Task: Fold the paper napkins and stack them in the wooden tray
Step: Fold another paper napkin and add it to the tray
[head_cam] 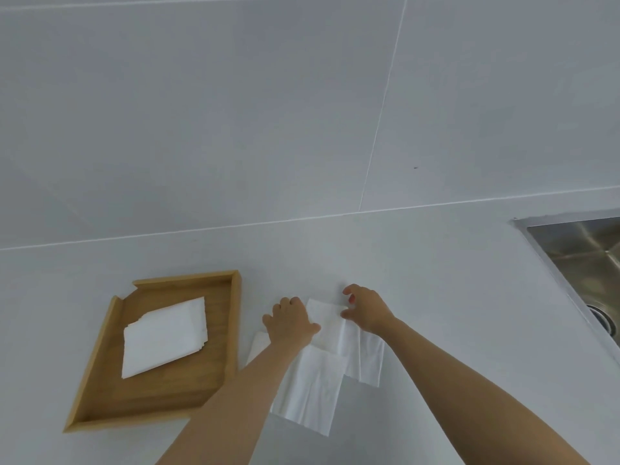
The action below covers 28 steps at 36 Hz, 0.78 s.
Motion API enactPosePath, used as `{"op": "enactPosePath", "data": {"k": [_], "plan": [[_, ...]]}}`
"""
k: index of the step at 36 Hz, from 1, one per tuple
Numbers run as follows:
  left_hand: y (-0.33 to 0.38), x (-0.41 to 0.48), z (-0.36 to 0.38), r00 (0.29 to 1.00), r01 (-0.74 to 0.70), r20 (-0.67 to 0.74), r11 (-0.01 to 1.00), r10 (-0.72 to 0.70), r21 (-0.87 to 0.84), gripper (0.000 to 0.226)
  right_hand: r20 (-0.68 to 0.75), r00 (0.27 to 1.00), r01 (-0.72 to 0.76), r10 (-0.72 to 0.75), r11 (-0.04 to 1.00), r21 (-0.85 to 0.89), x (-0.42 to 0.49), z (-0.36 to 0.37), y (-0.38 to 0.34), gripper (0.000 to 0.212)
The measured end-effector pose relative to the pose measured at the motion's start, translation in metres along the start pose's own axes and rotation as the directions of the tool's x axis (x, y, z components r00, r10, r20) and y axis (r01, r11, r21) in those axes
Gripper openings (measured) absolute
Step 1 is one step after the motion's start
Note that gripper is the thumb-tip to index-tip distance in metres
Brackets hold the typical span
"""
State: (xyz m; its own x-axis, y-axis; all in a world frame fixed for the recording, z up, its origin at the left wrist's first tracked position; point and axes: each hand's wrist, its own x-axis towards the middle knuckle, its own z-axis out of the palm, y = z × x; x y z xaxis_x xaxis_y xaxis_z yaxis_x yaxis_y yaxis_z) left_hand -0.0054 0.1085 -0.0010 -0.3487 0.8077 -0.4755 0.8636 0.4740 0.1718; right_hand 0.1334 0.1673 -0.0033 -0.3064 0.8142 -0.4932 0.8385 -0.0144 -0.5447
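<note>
Head view, looking down on a pale grey tabletop [436,263] that meets a wall of large light grey tiles [235,112].

Shallow rectangular wooden tray [107,350] sits on the tabletop at lower left, turned at an angle; its far-left corner is notched. Inside it lies a small stack of folded white paper napkins [164,337], lying flat on the tray floor, edges of the layers slightly offset at the right side.

Just right of the tray, loose white paper napkins [312,394] lie flat and overlapping on the tabletop: one larger sheet nearest the camera, a narrower one [369,360] partly under it to the right, and a top sheet [330,327] at the far end between the two hands. A further white edge shows left of the left forearm; I cannot tell whether it is a separate sheet.

Left hand [290,322]: palm down, fingers curled, pressing on the left part of the top sheet; thumb extended to the right along the paper. Not clasping anything that I can see.

Right hand [365,308]: fingertips pinching the far right corner of the top sheet, the corner slightly lifted off the surface.

Both forearms bare, entering from the bottom edge.

Stainless steel sink basin [583,253] set into the tabletop at far right, drain partly visible, well apart from the napkins.
</note>
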Motion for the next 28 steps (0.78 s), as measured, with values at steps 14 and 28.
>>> {"op": "enactPosePath", "data": {"k": [14,28], "plan": [[0.009,0.005,0.005,0.994,-0.113,-0.005,0.989,0.113,-0.091,0.02,0.129,0.98,0.166,-0.149,0.978,-0.127,0.021,0.006,-0.019,0.052],[0.015,0.017,-0.035,0.976,-0.171,0.058,0.904,0.21,-0.391,0.008,-0.006,0.988,0.156,-0.156,0.982,0.104,0.01,-0.041,-0.002,0.029]]}}
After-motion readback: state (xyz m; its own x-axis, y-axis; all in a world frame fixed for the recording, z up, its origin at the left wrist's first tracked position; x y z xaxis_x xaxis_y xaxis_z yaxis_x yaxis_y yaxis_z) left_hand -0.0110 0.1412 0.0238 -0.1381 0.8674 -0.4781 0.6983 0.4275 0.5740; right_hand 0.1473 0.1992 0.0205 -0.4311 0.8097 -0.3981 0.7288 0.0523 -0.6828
